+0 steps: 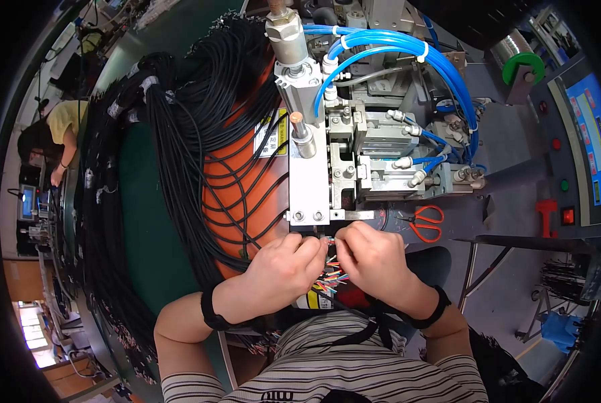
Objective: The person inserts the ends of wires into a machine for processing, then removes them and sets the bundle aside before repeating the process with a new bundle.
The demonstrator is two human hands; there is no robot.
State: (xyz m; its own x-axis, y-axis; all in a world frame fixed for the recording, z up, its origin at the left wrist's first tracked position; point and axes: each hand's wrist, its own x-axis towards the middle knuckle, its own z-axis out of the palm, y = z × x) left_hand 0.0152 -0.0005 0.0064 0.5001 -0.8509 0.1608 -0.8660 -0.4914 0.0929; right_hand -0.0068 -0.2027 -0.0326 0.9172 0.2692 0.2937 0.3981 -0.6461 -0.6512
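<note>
- The bare left hand, its fingers curling inward, is pinching small coloured strands at the near end of the silver metal block.
- The bare right hand is facing it, thumb and forefinger gripping at the same spot; the fingertips are nearly meeting, and their exact hold is partly hidden.
- The loose bundle of thin multicoloured wires is fanning out between and just below both hands, showing red, yellow, blue and white strands.
- Black elastic-looking bands are circling both wrists.
- Left of the block, long black round cables are draping in a thick heap, several crossing the smooth orange surface.
- Glossy blue plastic tubes are arching over the metal machinery beyond the hands.
- Small scissors with red-orange loop handles are lying near the right hand, beyond it and to the right.
- At far left, a co-worker in a yellow top is reaching toward a bench.
</note>
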